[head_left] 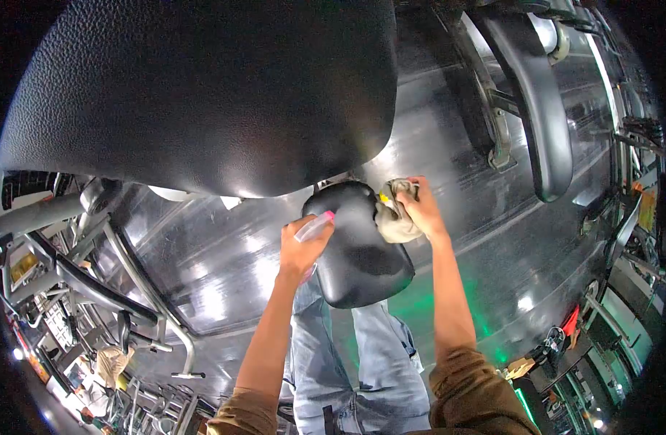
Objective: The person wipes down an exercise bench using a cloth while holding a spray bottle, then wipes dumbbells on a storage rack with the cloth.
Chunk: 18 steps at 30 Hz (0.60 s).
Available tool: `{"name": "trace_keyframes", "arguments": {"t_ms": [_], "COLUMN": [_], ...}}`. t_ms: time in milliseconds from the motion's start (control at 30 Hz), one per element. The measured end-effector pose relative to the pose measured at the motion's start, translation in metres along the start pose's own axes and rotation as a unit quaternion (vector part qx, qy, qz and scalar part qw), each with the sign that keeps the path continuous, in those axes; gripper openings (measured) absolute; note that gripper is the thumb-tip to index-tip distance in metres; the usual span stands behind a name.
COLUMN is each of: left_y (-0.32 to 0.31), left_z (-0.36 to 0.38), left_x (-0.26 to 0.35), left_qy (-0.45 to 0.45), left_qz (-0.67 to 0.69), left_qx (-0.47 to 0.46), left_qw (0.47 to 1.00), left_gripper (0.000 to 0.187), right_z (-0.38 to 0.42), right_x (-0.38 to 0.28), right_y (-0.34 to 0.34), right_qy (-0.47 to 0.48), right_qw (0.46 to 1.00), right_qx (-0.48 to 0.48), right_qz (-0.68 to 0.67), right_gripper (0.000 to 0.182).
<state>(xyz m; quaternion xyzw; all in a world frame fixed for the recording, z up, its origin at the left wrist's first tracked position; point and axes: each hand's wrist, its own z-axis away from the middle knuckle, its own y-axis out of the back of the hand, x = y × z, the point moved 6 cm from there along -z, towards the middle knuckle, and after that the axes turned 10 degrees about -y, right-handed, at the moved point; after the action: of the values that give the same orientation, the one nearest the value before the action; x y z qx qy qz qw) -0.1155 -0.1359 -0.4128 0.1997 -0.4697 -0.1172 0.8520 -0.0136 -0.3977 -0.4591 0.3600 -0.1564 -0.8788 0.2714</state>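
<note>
My left hand (302,250) grips a clear spray bottle (315,227) with a pink nozzle, held over the left side of a black padded seat (355,239). A bunched beige cloth (397,221) with a yellow spot is clasped in my right hand (421,209), at the seat's right edge. The seat's dark covering looks glossy, with a duller patch near its lower middle. Just above it in the view looms a large black backrest pad (224,94), close to the camera.
A long black bench pad (532,101) on a metal frame stands at the upper right. Gym machines with grey tubing (148,275) fill the left side. Shiny dark flooring (478,239) lies around the seat. Shoes (552,341) and a red item (570,322) are at the lower right.
</note>
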Motion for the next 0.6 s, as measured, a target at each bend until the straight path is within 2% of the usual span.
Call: {"name": "trace_keyframes", "arguments": {"t_ms": [33,100,167,200,267,400,433,467,500,567,600], "left_y": [-0.003,-0.013,-0.017,-0.016,-0.02,-0.014,-0.013,-0.016,-0.017,-0.021,-0.022], "left_z": [-0.004,-0.013,-0.019,-0.022,-0.029,-0.03,-0.03,-0.027,-0.025,-0.02,-0.018], "left_x": [-0.001,-0.014,-0.017,-0.016,-0.029,-0.023,-0.016,-0.014,-0.019,-0.042,-0.045], "left_qy": [-0.014,-0.027,-0.186,-0.186,-0.068,-0.052,-0.016,0.019,0.019,0.062,0.063], "left_qz": [-0.018,-0.034,-0.13,-0.129,-0.111,-0.112,-0.079,-0.045,-0.044,0.026,0.026], "left_qx": [-0.003,-0.004,0.092,0.095,0.038,0.019,-0.048,-0.116,-0.116,-0.077,-0.078], "left_qw": [1.0,0.999,0.969,0.969,0.991,0.992,0.996,0.992,0.992,0.995,0.995], "left_gripper": [0.027,0.024,0.027,0.027,0.03,0.029,0.039,0.051,0.051,0.04,0.04], "right_z": [0.006,0.02,0.03,0.035,0.04,0.045,0.046,0.045,0.041,0.036,0.035], "right_x": [0.004,-0.001,0.001,0.0,-0.002,-0.011,-0.018,-0.022,-0.026,-0.039,-0.043], "right_y": [0.007,0.014,0.019,0.021,0.021,0.0,-0.007,-0.016,-0.029,-0.05,-0.06], "right_qy": [0.0,0.082,0.086,0.078,0.071,0.121,0.141,0.12,0.119,0.209,0.208], "right_qw": [1.0,0.996,0.995,0.996,0.997,0.992,0.988,0.991,0.991,0.971,0.971], "right_qx": [0.0,-0.029,-0.016,-0.017,-0.017,0.027,0.045,0.045,0.045,0.118,0.118], "right_qz": [0.001,0.021,0.037,0.03,0.024,-0.002,-0.035,-0.026,-0.026,0.003,0.003], "right_gripper": [0.039,0.039,0.039,0.04,0.04,0.038,0.037,0.038,0.038,0.037,0.037]}}
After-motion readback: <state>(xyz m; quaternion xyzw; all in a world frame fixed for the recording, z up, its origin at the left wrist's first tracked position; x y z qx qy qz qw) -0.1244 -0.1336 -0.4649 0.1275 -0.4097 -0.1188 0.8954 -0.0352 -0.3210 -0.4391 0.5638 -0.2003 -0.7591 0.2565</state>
